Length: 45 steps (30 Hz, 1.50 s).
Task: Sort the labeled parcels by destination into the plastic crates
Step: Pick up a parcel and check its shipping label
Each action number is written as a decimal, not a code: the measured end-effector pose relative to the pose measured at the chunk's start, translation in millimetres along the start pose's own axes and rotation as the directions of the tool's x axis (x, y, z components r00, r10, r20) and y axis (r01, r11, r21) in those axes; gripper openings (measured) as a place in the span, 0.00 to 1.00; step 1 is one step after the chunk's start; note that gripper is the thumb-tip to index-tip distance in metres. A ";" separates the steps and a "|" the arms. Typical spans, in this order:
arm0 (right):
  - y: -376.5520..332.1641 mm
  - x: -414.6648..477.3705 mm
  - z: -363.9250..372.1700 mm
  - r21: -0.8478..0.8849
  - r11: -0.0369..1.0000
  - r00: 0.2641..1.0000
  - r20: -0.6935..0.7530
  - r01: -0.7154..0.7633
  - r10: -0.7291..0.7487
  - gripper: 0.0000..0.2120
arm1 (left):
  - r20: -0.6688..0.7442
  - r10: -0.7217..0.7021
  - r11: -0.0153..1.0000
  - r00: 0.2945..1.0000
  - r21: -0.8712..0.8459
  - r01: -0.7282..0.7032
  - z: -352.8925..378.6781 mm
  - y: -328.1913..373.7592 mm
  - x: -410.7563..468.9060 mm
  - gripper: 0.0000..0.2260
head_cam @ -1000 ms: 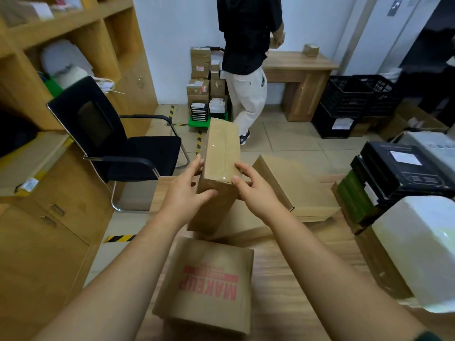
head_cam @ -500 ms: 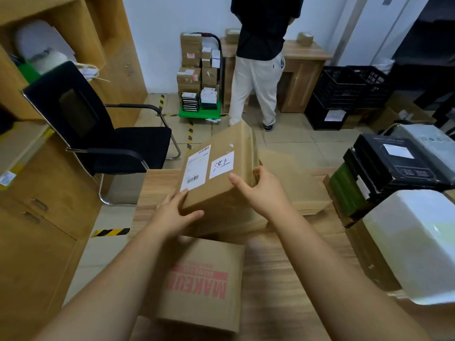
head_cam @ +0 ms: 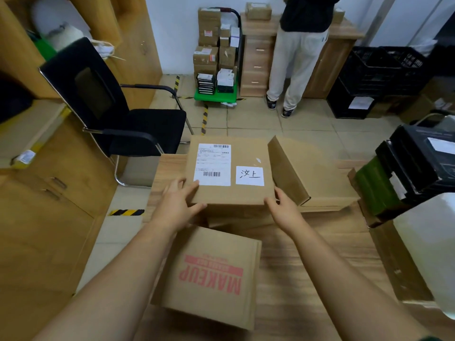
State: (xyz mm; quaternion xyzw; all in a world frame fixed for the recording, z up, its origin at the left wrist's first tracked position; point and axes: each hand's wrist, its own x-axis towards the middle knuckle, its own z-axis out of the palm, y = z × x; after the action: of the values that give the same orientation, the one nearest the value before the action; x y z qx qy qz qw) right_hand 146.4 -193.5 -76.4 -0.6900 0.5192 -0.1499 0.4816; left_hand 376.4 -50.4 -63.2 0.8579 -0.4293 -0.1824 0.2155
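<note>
A flat brown cardboard parcel (head_cam: 246, 153) lies label-up over the wooden table, with a white shipping label and a handwritten white sticker on top. My left hand (head_cam: 177, 205) grips its near left corner, thumb on top beside the shipping label. My right hand (head_cam: 285, 210) holds its near right corner. Below it lies a box printed MAKEUP (head_cam: 211, 276). Another plain cardboard box (head_cam: 310, 173) lies just to the right. Black plastic crates (head_cam: 379, 75) stand stacked on the floor at the far right.
A black office chair (head_cam: 110, 112) stands left of the table (head_cam: 307, 267). A person (head_cam: 300, 50) stands at a wooden desk at the back, beside a green trolley (head_cam: 216, 94) stacked with parcels. Black and green boxes (head_cam: 413, 168) and a white parcel (head_cam: 428, 247) crowd the right.
The parcel was turned from standing on edge to lying flat with its labels facing up. Both hands shifted from its sides to its near corners. The view tilted downward.
</note>
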 end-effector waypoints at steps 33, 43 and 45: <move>-129.4 -28.0 -94.5 -0.074 0.821 0.780 -0.273 0.566 -0.563 0.58 | -0.505 0.184 0.845 0.843 -0.357 -0.399 -123.9 83.9 -17.5 0.43; -142.3 -71.0 -134.4 -0.151 0.726 0.631 -0.397 0.671 -0.666 0.56 | -0.579 0.280 0.783 0.766 -0.324 -0.531 -139.4 119.1 -36.1 0.45; -138.8 -76.1 -136.0 -0.165 0.730 0.626 -0.414 0.663 -0.661 0.56 | -0.584 0.314 0.765 0.749 -0.311 -0.563 -137.9 121.2 -37.4 0.45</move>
State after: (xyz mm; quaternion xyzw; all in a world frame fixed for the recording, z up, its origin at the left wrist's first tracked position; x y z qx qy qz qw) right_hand 98.0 -197.6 126.6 -0.7776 0.3246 -0.4707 0.2616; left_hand 344.2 -55.8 121.3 0.6658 -0.4964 0.0052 0.5570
